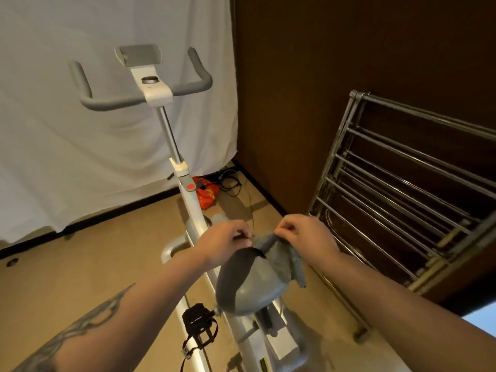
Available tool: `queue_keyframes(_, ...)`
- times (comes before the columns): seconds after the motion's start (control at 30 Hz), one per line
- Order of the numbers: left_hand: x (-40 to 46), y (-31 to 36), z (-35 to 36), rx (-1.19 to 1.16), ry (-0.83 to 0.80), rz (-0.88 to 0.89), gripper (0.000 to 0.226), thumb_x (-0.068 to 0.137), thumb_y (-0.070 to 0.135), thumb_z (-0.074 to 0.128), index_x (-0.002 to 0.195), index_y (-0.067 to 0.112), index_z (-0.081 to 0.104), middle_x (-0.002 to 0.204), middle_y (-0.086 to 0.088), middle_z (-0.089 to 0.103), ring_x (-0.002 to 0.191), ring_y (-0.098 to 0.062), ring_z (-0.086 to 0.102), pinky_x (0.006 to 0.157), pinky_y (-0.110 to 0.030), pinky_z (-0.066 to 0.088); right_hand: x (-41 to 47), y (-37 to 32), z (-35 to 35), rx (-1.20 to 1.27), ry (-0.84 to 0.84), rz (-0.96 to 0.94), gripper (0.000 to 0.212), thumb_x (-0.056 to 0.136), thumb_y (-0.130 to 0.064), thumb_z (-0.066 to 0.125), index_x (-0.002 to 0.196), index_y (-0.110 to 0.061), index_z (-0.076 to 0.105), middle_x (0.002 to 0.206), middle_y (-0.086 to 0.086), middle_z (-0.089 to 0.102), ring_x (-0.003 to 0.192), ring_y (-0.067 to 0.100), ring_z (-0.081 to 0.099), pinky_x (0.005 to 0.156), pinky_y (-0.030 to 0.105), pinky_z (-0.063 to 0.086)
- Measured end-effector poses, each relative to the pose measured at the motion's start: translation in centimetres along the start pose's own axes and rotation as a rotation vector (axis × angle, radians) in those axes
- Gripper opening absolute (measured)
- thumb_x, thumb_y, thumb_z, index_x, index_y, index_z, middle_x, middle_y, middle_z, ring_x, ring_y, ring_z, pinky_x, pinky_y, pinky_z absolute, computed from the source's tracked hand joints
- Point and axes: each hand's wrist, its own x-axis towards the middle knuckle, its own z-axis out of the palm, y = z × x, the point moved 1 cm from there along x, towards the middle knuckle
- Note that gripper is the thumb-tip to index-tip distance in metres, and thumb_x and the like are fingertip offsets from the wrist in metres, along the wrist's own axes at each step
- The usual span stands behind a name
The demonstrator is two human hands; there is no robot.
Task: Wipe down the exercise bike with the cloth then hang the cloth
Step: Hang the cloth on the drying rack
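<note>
We pinch the cloth in both hands, left and right, over the saddle. Wiping looks unfinished; hanging on the rack remains.

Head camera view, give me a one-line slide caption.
Both hands, left and right, pinch a grey cloth over the exercise bike's saddle, drying rack alongside.

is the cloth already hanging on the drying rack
No, both hands, left hand and right hand, hold the cloth over the bike seat; the drying rack is bare.
</note>
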Motion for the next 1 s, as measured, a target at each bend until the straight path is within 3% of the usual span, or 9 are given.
queue_keyframes(0.13,2.9,3.5,-3.0,-0.043,0.032,0.102,0.006,0.094,0.021,0.059,0.092,0.026,0.057,0.085,0.009,0.061,0.082,-0.007,0.058,0.07,-0.027,0.046,-0.2,-0.3,-4.1,-0.035,0.042,0.058,0.014,0.097,-0.04,0.051,0.099,-0.029,0.059,0.087,-0.008,0.064,0.083,0.011,0.061,0.077,0.041,0.054)
queue_keyframes(0.2,4.8,5.9,-5.0,-0.012,0.031,0.184,0.004,0.095,0.021,0.058,0.094,0.024,0.057,0.084,0.009,0.061,0.081,-0.009,0.058,0.072,-0.033,0.049,-0.2,-0.6,-7.0,-0.091,0.092,0.069,0.014,0.098,-0.04,0.047,0.101,-0.028,0.055,0.085,-0.007,0.063,0.078,0.013,0.062,0.072,0.042,0.056)
queue_keyframes(0.37,7.9,12.1,-7.8,0.011,0.088,0.296,0.012,0.095,0.023,0.058,0.105,0.023,0.065,0.091,0.011,0.063,0.086,-0.006,0.059,0.076,-0.026,0.049,-0.7,-1.1,-13.2,-0.193,0.204,0.144,0.015,0.1,-0.039,0.045,0.106,-0.027,0.051,0.083,-0.004,0.062,0.071,0.013,0.062,0.067,0.038,0.058)
queue_keyframes(0.47,8.8,15.0,-6.7,-0.058,0.169,0.241,0.009,0.095,0.023,0.059,0.099,0.021,0.066,0.086,0.01,0.061,0.081,-0.005,0.057,0.073,-0.022,0.047,-1.6,-0.3,-14.5,-0.015,0.305,0.258,0.012,0.098,-0.034,0.051,0.104,-0.024,0.053,0.082,0.0,0.064,0.071,0.014,0.065,0.066,0.034,0.059)
queue_keyframes(0.53,9.2,17.0,-5.0,-0.15,0.199,0.195,0.009,0.095,0.022,0.059,0.098,0.02,0.067,0.084,0.009,0.063,0.079,-0.005,0.059,0.07,-0.022,0.048,-2.5,0.8,-14.8,0.213,0.356,0.341,0.011,0.097,-0.031,0.055,0.1,-0.021,0.057,0.089,0.003,0.065,0.076,0.017,0.068,0.069,0.038,0.061)
queue_keyframes(0.67,9.7,20.5,-1.6,-0.421,0.149,0.093,0.012,0.097,0.022,0.055,0.103,0.019,0.066,0.096,0.0,0.066,0.083,-0.013,0.065,0.073,-0.035,0.06,-4.6,2.5,-15.8,0.618,0.43,0.416,0.011,0.097,-0.023,0.056,0.103,-0.015,0.061,0.102,0.008,0.064,0.082,0.02,0.069,0.067,0.036,0.062)
queue_keyframes(0.77,10.2,23.3,0.2,-0.564,0.052,0.098,0.013,0.096,0.037,0.055,0.098,0.028,0.065,0.103,0.001,0.067,0.096,-0.017,0.065,0.086,-0.042,0.057,-6.3,3.9,-17.6,0.75,0.436,0.355,0.015,0.098,-0.014,0.052,0.108,-0.015,0.063,0.103,0.009,0.067,0.086,0.018,0.071,0.068,0.032,0.061)
queue_keyframes(0.87,10.7,26.2,2.0,-0.628,-0.024,0.099,0.027,0.088,0.049,0.062,0.105,0.028,0.064,0.107,0.003,0.066,0.1,-0.013,0.062,0.091,-0.036,0.052,-8.1,6.0,-19.0,0.785,0.369,0.288,0.023,0.1,-0.01,0.047,0.115,-0.017,0.064,0.107,0.007,0.069,0.09,0.013,0.071,0.069,0.029,0.06)
queue_keyframes(1.0,11.5,29.2,5.0,-0.683,-0.041,0.099,0.027,0.091,0.031,0.064,0.113,0.016,0.065,0.106,-0.002,0.068,0.098,-0.014,0.063,0.082,-0.027,0.051,-10.3,9.8,-21.4,0.756,0.346,0.287,0.023,0.097,-0.008,0.052,0.112,-0.018,0.067,0.101,0.004,0.072,0.09,0.012,0.072,0.077,0.035,0.06)
